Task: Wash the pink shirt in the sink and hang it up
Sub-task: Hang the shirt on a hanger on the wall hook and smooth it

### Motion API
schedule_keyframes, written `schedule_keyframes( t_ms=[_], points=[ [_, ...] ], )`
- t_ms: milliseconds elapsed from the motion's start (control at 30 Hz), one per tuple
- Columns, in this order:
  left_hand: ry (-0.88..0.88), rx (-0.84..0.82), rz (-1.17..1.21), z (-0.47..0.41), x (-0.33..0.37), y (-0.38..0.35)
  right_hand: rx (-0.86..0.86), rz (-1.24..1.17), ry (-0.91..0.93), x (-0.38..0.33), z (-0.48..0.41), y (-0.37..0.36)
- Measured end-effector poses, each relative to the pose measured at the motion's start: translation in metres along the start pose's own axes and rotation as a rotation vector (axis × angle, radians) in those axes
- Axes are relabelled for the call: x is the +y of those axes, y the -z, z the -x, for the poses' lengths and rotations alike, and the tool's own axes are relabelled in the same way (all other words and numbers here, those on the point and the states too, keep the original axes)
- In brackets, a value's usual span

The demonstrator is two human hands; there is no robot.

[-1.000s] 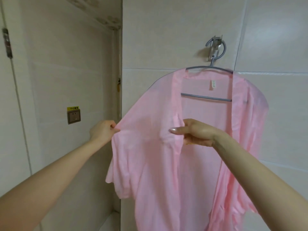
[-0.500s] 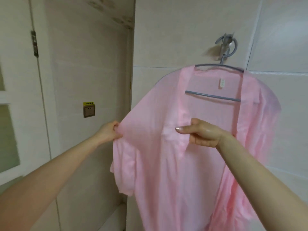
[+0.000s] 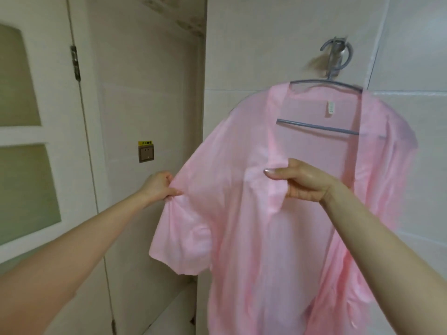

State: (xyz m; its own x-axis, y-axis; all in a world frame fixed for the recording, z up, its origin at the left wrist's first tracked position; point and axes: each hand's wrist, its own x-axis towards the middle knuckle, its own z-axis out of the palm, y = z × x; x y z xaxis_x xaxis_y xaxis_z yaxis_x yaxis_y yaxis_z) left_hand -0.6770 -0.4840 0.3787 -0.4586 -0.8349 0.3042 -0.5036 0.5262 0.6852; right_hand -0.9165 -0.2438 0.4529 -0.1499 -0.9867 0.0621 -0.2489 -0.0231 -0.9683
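Pink shirt [image 3: 242, 238], right of centre on its grey hanger [image 3: 316, 125], stays spread as before, our left hand [image 3: 158, 186] pinching the sleeve, right hand [image 3: 302, 181] the front edge; only smoothing remains, we judge.

Yellow sticker [image 3: 145, 142] above the wall socket [image 3: 146, 153] carries dark characters (too blurred to read).

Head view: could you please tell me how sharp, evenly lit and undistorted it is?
In the head view, motion blur smears the hanger hook and the pink shirt; the light there is soft and even, with faint sheen on the wall tile; the head view's wide angle bows the door frame; the left hand and right hand look sharper.
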Motion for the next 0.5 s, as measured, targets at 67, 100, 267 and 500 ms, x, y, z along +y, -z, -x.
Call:
schedule_keyframes(
  t_ms=[67,100,267,500],
  points=[
    [-0.002,-0.028,-0.011,0.005,-0.002,0.001,0.115,0.186,-0.013,0.003,-0.004,-0.001],
    [-0.003,-0.037,-0.030,0.007,-0.002,0.002,0.216,0.277,-0.004,0.005,-0.005,-0.001],
    [0.010,0.060,-0.198,0.010,-0.013,0.011,0.048,-0.052,0.020,0.004,0.002,-0.006],
    [0.062,0.069,-0.266,0.014,-0.027,0.018,0.089,0.006,-0.006,0.025,0.005,-0.015]
  ],
)
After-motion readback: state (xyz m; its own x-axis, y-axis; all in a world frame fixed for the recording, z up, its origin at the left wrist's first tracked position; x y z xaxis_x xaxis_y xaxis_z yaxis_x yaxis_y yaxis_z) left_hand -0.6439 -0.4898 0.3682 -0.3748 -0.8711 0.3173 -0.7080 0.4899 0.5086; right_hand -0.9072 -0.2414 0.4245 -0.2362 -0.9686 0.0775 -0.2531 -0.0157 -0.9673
